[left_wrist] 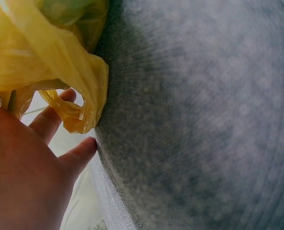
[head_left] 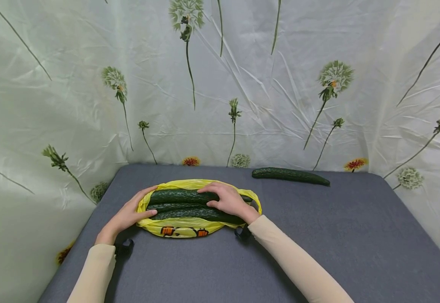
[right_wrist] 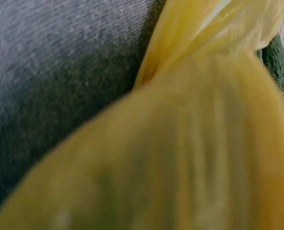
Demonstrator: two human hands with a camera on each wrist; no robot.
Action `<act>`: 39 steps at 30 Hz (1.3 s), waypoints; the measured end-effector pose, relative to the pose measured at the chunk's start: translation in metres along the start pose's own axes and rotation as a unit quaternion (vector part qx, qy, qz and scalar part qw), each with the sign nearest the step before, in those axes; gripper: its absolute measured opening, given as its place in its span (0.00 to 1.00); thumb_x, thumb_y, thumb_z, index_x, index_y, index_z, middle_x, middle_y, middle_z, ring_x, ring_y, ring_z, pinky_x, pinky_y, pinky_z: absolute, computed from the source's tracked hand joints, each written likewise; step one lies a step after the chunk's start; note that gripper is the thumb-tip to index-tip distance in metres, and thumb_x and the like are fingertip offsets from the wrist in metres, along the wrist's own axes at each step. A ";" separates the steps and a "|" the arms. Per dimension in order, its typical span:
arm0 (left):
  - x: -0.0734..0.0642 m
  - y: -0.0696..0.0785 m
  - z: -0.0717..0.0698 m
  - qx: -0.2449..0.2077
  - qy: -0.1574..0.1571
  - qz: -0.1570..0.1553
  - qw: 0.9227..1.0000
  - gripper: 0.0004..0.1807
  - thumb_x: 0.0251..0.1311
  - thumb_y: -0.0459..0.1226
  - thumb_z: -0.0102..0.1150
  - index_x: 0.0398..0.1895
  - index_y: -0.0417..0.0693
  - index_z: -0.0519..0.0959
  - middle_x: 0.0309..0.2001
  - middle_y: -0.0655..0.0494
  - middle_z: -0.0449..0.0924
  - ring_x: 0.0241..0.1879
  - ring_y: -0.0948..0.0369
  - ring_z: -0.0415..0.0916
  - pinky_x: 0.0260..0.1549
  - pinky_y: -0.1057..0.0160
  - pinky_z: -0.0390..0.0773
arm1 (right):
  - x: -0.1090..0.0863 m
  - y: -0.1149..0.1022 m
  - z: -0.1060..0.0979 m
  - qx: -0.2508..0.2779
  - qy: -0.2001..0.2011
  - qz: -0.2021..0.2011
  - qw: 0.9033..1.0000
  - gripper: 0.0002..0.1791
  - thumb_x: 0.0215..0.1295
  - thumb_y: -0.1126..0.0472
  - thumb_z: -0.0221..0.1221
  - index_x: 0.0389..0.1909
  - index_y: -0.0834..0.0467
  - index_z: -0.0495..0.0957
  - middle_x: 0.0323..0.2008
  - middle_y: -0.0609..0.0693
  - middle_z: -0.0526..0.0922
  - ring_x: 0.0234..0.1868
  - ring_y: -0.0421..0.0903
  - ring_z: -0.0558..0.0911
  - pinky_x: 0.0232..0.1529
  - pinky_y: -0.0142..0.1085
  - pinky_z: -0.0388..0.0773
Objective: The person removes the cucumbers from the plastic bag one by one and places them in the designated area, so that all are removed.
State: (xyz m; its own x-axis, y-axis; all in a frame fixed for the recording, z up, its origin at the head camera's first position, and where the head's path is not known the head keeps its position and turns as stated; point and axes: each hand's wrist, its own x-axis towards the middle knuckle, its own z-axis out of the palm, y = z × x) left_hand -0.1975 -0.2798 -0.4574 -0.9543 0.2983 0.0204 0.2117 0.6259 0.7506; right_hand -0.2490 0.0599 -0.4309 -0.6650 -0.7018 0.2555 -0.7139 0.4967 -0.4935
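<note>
A yellow plastic bag [head_left: 197, 225] with an orange-and-black print lies on its side, its mouth spread around several dark green cucumbers [head_left: 180, 196]. My left hand [head_left: 129, 214] is at the bag's left end, fingers along the rim and thumb over the cucumber ends. In the left wrist view its fingers [left_wrist: 77, 155] are spread beside a hanging loop of the bag. Over the right part of the cucumbers, my right hand [head_left: 230, 201] grips the back one between fingers and thumb. Yellow film fills most of the right wrist view, with a cucumber [right_wrist: 275, 62] at its right edge.
Another cucumber [head_left: 290, 176] lies alone near the table's back edge, right of the bag. The table [head_left: 318, 235] has a grey cloth surface. White curtains [head_left: 242, 84] printed with dandelions hang behind it and at both sides.
</note>
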 end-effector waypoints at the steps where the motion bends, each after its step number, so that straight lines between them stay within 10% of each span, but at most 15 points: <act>1: 0.000 0.000 0.000 0.000 0.000 -0.001 1.000 0.41 0.61 0.47 0.63 0.75 0.59 0.54 0.72 0.42 0.49 0.69 0.37 0.43 0.55 0.28 0.51 | 0.000 0.000 0.000 -0.006 -0.001 0.000 1.000 0.23 0.62 0.62 0.64 0.59 0.49 0.77 0.58 0.47 0.76 0.58 0.46 0.74 0.51 0.43 0.74; 39: 0.002 0.001 0.002 0.002 0.031 0.037 0.999 0.40 0.60 0.44 0.64 0.73 0.51 0.57 0.72 0.42 0.50 0.69 0.38 0.45 0.56 0.30 0.50 | -0.004 -0.016 0.000 -0.002 0.015 0.021 1.000 0.22 0.60 0.65 0.65 0.56 0.48 0.80 0.55 0.47 0.79 0.53 0.46 0.78 0.23 0.30 0.60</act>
State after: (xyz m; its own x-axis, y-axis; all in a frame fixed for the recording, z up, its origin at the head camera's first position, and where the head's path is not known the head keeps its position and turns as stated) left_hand -0.1990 -0.2770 -0.4582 -0.9470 0.2989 0.1178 0.2837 0.6062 0.7430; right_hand -0.2349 0.0543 -0.4239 -0.7004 -0.6646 0.2603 -0.6866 0.5277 -0.5001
